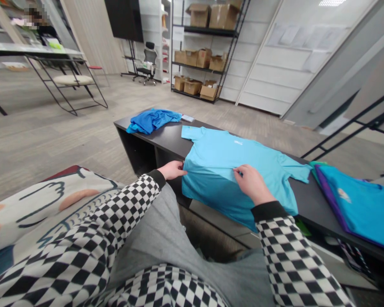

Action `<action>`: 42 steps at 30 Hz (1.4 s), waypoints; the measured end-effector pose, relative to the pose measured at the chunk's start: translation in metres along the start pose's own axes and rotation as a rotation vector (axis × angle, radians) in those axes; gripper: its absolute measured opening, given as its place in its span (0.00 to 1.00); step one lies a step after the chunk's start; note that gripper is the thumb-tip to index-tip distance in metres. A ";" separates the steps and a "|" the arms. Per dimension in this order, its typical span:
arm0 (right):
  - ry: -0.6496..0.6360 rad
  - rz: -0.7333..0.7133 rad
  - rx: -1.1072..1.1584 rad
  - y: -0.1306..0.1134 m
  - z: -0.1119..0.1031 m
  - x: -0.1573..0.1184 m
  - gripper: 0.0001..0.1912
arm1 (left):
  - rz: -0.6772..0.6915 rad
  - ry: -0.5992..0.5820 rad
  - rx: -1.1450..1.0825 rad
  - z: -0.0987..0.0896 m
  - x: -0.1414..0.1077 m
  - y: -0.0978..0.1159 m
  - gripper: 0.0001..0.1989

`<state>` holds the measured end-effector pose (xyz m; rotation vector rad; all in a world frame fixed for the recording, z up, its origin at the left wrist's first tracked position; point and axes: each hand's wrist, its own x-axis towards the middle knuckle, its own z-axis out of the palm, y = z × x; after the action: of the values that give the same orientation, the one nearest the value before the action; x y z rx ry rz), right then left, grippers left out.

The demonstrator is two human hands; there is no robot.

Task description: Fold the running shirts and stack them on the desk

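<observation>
A light blue T-shirt (217, 157) lies spread over a low dark bench, its collar toward the far side and its lower part hanging over the near edge. My left hand (173, 170) pinches the shirt's left side edge, near the bench's front. Over the middle of the shirt, my right hand (250, 182) has thumb and fingertips closed on a small fold of the fabric. A crease runs across the shirt between the two hands. Both sleeves of the shirt lie out to the sides.
The dark bench (169, 143) also bears a crumpled blue garment (153, 121) at its left end and a stack of folded shirts (368, 200) at its right. A patterned cushion (51, 204) is at my left. Behind stand a shelf with cardboard boxes (200, 57) and a chair (73, 80).
</observation>
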<state>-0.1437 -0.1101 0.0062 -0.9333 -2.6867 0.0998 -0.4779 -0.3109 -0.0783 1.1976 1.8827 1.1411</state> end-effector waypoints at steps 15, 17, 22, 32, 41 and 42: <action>0.017 0.032 -0.029 -0.007 -0.003 -0.003 0.16 | -0.043 -0.057 0.283 -0.009 -0.013 0.004 0.19; 0.016 0.039 -0.039 -0.008 -0.004 -0.003 0.16 | -0.039 -0.079 0.315 -0.006 -0.015 0.007 0.17; -0.019 0.032 -0.091 -0.014 -0.008 -0.004 0.18 | -0.008 -0.066 0.305 -0.003 -0.023 0.016 0.09; 0.197 0.102 -0.079 0.066 -0.043 0.012 0.20 | 0.274 0.323 0.232 -0.036 0.003 0.105 0.14; 0.178 0.445 -0.058 0.219 -0.073 0.034 0.25 | 0.357 0.086 0.681 -0.006 0.160 0.145 0.31; 0.174 0.443 -0.059 0.230 -0.073 0.035 0.25 | 0.358 0.048 0.726 0.001 0.174 0.144 0.33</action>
<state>-0.0111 0.0905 0.0477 -1.4682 -2.2960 0.0300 -0.4908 -0.1199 0.0421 1.9723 2.2651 0.6462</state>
